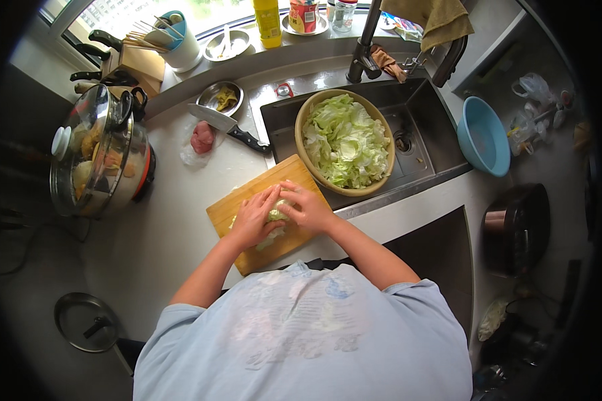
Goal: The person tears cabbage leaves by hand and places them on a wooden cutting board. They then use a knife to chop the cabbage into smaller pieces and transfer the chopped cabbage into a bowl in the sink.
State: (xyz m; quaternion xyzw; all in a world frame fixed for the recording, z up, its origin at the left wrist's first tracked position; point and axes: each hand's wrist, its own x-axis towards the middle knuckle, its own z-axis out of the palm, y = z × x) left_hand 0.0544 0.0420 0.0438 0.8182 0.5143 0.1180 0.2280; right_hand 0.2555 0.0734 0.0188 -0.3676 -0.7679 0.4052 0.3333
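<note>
Both hands are cupped around a small heap of chopped pale-green cabbage or lettuce (277, 215) on a wooden cutting board (291, 173). My left hand (255, 214) presses in from the left, and my right hand (307, 204) closes in from the right; their fingertips meet at the top. Part of the heap is hidden under the fingers, with a few scraps lying below. Right of the board, a tan basin (301, 145) full of torn leaves (348, 143) stands in the sink. Behind the board lies a kitchen knife (226, 123) with a black handle.
Raw meat (202, 138) rests on a plastic bag beside the knife, near a steel bowl (242, 100). A glass-lidded steamer (88, 160) with food stands left. The steel sink (426, 145) has a dark faucet (363, 60). A blue basin (484, 136) sits to its right.
</note>
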